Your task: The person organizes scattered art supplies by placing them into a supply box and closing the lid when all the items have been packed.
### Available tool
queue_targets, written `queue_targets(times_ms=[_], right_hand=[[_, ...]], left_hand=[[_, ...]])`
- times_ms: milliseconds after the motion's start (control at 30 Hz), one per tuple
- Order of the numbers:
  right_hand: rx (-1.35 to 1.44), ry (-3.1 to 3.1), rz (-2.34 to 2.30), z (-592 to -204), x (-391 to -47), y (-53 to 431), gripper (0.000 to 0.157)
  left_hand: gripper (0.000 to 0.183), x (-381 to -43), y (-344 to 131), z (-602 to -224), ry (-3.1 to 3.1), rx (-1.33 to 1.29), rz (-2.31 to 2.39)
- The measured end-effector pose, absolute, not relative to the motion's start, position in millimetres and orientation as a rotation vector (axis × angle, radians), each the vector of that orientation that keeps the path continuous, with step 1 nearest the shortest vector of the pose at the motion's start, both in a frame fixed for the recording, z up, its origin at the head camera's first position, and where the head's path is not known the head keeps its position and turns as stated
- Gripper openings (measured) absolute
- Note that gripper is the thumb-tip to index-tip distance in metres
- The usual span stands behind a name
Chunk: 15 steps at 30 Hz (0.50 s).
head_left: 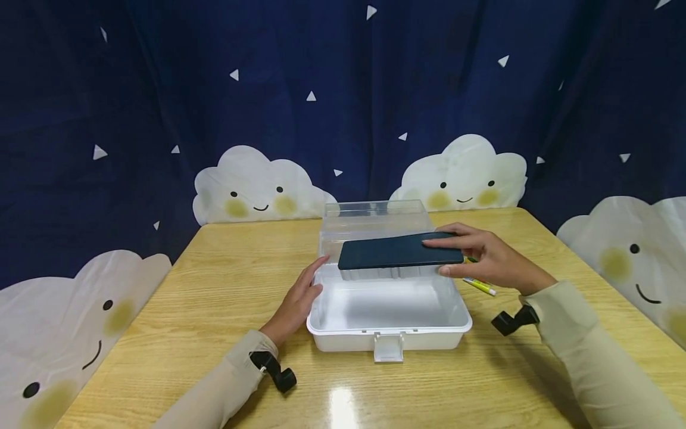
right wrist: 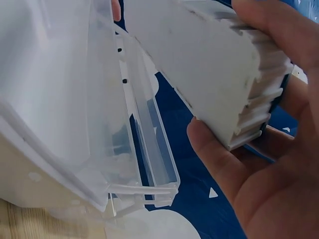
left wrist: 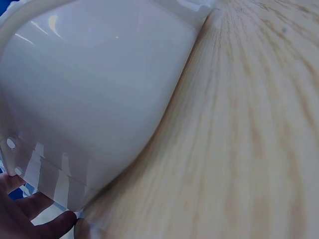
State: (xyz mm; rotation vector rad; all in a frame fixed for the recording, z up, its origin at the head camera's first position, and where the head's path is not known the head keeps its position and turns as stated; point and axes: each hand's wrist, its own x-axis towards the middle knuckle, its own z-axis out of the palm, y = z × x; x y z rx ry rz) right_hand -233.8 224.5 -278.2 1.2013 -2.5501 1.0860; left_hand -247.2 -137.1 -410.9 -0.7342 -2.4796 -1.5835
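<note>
Case (head_left: 399, 251): dark on top, white with ribbed sides below; held up above the rear part of the box (head_left: 343, 341), its flat white underside facing the right wrist camera.
Right hand (head_left: 485, 259): grips the case by its right end, thumb on the near side, other fingers over the dark top.
Left hand (head_left: 297, 301): not closed round anything; fingers reach along the box's left side, touching it near the rear corner.
Box: white, open, bare inside floor visible, standing on the wooden table (head_left: 236, 268).
Lid (head_left: 377, 223): clear, swung back behind the box.
Latch (head_left: 388, 347): at the middle of the box's front, hanging down.
Yellow stick (head_left: 479, 286): on the table right of the box, partly hidden by the right hand.
Backdrop: dark blue curtain (head_left: 321, 47) with white triangles and smiling clouds (head_left: 257, 187).
Sleeves (head_left: 579, 351): beige, on both arms.
</note>
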Motion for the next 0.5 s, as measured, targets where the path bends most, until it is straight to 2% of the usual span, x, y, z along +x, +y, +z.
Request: queue_targets(times_ms=[500], right_hand=[[1.238, -2.637, 1.204, -281.0, -230.5, 225.7, 0.049]], left_hand=[[0.051, -225.8, -132.4, -381.7, -2.498, -0.727, -1.614]])
